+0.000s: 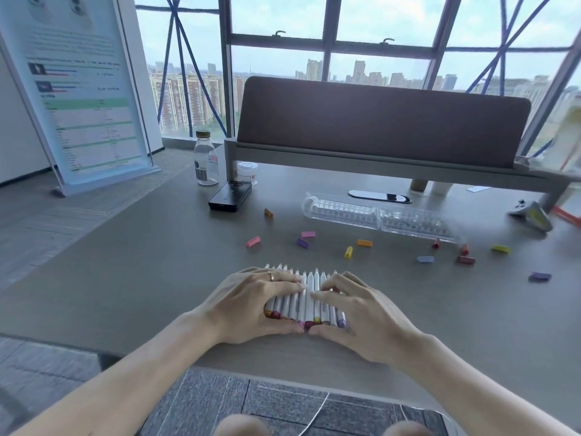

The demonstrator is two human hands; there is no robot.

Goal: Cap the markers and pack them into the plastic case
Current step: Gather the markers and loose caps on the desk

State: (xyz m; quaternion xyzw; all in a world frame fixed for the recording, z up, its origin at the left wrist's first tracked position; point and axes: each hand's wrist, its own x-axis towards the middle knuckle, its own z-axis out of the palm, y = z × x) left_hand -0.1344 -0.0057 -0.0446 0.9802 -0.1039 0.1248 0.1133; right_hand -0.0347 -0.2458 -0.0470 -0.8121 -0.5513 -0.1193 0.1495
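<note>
Grey worktop (pixel 157 262) is carrying white-barrelled uncapped markers (pixel 309 297) well nearer than the clear ridged plastic case (pixel 377 215), while the left hand (pixel 251 306) and right hand (pixel 355 316) are pressing flat-fingered on them, gripping nothing, probably squaring the row.

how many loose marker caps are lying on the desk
12 caps: brown, pink, magenta, purple, yellow, orange mid-desk; red, orange-red, maroon, blue, green, violet further right, near the case. More could hide behind it.

The left hand (pixel 251 305) and right hand (pixel 355 316) covered most marker barrels (pixel 306 306); text on the poster (pixel 85 99) at upper left was unreadably blurred.
</note>
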